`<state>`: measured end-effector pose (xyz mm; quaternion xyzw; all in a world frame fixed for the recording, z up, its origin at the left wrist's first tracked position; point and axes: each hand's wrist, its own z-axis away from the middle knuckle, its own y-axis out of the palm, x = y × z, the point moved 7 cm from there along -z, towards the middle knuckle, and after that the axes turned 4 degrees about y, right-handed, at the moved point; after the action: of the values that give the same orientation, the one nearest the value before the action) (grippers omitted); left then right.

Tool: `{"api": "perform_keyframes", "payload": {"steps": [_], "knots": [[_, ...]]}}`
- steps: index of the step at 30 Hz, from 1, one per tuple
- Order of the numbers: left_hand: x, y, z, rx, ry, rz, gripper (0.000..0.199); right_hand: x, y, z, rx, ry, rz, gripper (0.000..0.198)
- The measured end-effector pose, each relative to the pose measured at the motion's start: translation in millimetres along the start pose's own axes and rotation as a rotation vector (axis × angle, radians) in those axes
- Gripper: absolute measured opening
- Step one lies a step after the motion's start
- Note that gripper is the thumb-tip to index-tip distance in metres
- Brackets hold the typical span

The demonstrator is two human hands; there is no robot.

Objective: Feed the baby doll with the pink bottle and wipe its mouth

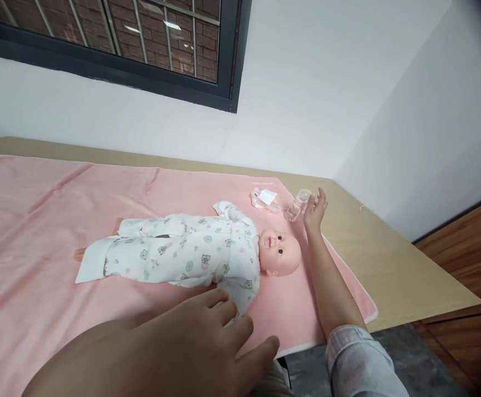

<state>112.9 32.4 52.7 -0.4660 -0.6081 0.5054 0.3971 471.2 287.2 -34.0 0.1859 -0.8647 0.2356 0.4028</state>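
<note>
A baby doll (203,248) in white printed pyjamas lies on its back on a pink cloth (33,220), its bald head (282,253) toward the right. My left hand (228,342) is large in the foreground, fingers loosely apart, with its fingertips by the doll's near sleeve; whether they touch it I cannot tell. Beyond the doll's head, my right hand (315,212) is beside a small clear bottle (297,206), fingers apart and not wrapped round it. Left of the bottle lies a small clear plastic packet (265,199) with a white label.
The cloth covers much of a light wooden table (360,242), whose edge runs to a corner at the right. A white wall (290,99) and a dark-framed window (228,82) stand behind. Brown wooden panels (468,253) are at the right, above a grey floor.
</note>
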Motion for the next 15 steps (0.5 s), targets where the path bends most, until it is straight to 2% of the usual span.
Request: {"api": "perform_keyframes", "payload": {"steps": [5, 12, 15], "knots": [[6.9, -0.7, -9.1, 0.077, -0.010, -0.004, 0.048, 13.5, 15.7, 2.1, 0.135, -0.121, 0.074, 0.067], [13.6, -3.0, -15.7, 0.182, -0.086, 0.002, 0.051, 2.6, 20.0, 9.6, 0.148, -0.086, 0.120, 0.077], [15.0, -8.2, -17.4, 0.177, -0.095, 0.024, 0.051, 2.9, 19.2, 10.4, 0.152, -0.085, 0.109, 0.080]]}}
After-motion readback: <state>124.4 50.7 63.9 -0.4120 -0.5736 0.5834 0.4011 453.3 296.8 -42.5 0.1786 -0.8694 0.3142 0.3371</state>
